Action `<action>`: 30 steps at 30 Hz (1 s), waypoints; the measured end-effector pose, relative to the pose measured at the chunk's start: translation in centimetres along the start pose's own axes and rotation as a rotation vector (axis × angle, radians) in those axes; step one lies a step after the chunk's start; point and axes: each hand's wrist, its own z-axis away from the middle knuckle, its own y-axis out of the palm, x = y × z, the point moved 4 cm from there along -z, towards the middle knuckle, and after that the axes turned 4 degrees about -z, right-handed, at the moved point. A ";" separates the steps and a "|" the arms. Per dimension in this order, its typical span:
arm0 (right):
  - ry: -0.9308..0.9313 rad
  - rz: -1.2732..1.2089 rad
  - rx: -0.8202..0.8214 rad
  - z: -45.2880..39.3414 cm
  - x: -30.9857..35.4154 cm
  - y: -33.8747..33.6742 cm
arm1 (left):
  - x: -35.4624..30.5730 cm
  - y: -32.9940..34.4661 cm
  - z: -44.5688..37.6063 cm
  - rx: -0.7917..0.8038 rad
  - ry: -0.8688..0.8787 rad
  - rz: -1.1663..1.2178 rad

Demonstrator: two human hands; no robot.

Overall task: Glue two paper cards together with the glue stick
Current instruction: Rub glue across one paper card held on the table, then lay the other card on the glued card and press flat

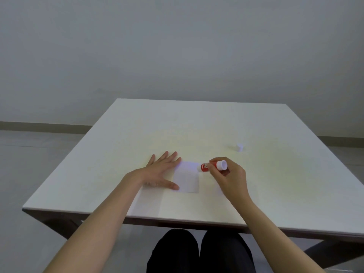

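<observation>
A white paper card (187, 177) lies flat near the middle of the table. My left hand (161, 170) rests flat with fingers spread, its thumb and fingertips pressing the card's left edge. My right hand (228, 174) grips a red and white glue stick (212, 166), uncapped and tilted, with its tip touching the card's upper right corner. A second white card (149, 201), faint against the tabletop, lies left of and nearer than the first, partly under my left forearm.
The glue stick's white cap (239, 147) stands on the white table (197, 125) to the far right of my hands. The table's front edge runs just above my knees (199, 251). A plain wall and floor lie beyond.
</observation>
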 end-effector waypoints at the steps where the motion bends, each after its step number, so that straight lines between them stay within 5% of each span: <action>1: 0.040 -0.096 -0.029 0.2 0.0 -0.2 | 0.0 0.0 0.0 -0.008 0.000 0.016; 9: 0.698 -1.104 0.132 3.5 0.7 1.8 | -1.0 -1.3 1.0 -0.144 -0.025 0.379; 14: 0.749 -1.325 0.221 4.1 2.6 4.8 | -6.8 -3.1 2.7 -0.396 0.155 0.774; 20: 0.601 -0.968 0.267 2.9 3.2 6.5 | -7.3 -3.3 3.9 -0.700 -0.019 1.020; 25: 0.433 -0.560 0.135 3.1 1.9 4.9 | -4.3 -5.0 4.2 -0.919 -0.150 0.865; 30: 0.137 -0.049 0.204 4.0 1.1 4.5 | -1.5 -5.7 2.9 -1.006 -0.297 0.754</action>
